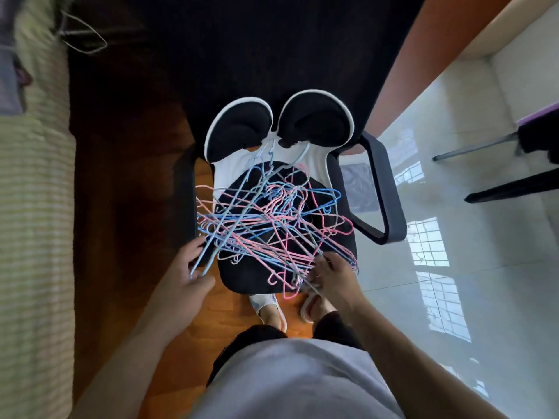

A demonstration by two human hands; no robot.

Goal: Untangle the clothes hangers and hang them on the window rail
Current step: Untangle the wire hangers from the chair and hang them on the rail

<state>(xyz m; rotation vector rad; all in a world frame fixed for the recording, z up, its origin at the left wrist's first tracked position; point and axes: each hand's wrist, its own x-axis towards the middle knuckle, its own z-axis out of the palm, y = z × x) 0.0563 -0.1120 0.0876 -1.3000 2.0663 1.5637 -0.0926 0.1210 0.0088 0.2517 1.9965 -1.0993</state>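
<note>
1. A tangle of pink and blue wire hangers (pixel 272 225) lies on the black seat of a chair (pixel 257 276), covering most of the seat and spilling past its left and near edges.
2. The left hand (pixel 187 267) is at the seat's near-left corner. Its fingers are curled round a couple of pale blue hanger wires that stick out of the tangle toward the person.
3. The right hand (pixel 332 276) is at the seat's near-right corner, fingers bent down into the pile and pinching hanger wires there; exactly which wires cannot be told.
4. The chair has a split black backrest with white trim on the seat's far side, and a dark armrest (pixel 378 189) on its right.
5. The person's feet in pale slippers (pixel 269 309) stand on the wooden floor just near of the seat.
6. One more wire hanger (pixel 84 34) lies well apart, far left of the chair, beside a striped bed cover (pixel 33 207).
7. Glossy tiles (pixel 453 237) are right of the chair.
</note>
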